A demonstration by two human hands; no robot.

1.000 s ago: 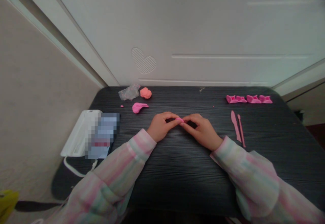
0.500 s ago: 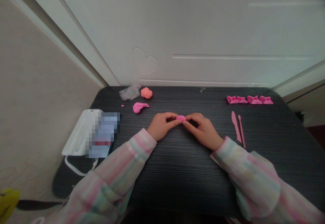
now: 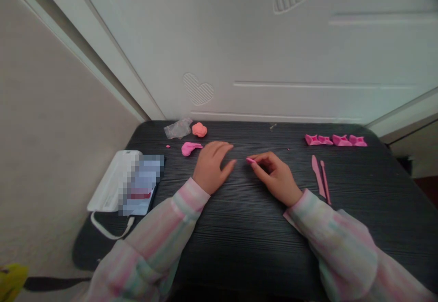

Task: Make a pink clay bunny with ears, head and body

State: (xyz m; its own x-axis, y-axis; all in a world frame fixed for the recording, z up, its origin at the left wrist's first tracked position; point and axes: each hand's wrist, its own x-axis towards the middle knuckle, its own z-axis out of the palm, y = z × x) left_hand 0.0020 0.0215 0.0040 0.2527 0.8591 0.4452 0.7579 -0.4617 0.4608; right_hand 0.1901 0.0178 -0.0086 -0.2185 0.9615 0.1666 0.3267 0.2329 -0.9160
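A small flattened piece of pink clay [image 3: 251,160] is pinched between the thumb and fingers of my right hand [image 3: 275,176], above the middle of the dark table. My left hand [image 3: 212,167] is empty, its thumb and fingers apart, a short way left of that piece. Just behind my left hand lies a larger pink clay lump [image 3: 190,148] with a drawn-out tail. An orange clay lump [image 3: 199,130] sits farther back, beside a crumpled clear plastic wrapper [image 3: 178,129]. To the right are a pink plastic clay knife [image 3: 318,175] and a thin pink stick tool [image 3: 325,182].
Several folded pink clay shapes [image 3: 335,140] stand in a row at the back right of the dark table [image 3: 246,238]. At the left lie a white power bank [image 3: 111,181], a phone [image 3: 142,185] and a white cable [image 3: 106,233]. A white panelled door [image 3: 226,42] rises behind.
My left hand has let go of the small pink clay piece and moved left, its fingers spreading. The piece stays in my right hand, now tilted. The view has shifted slightly.
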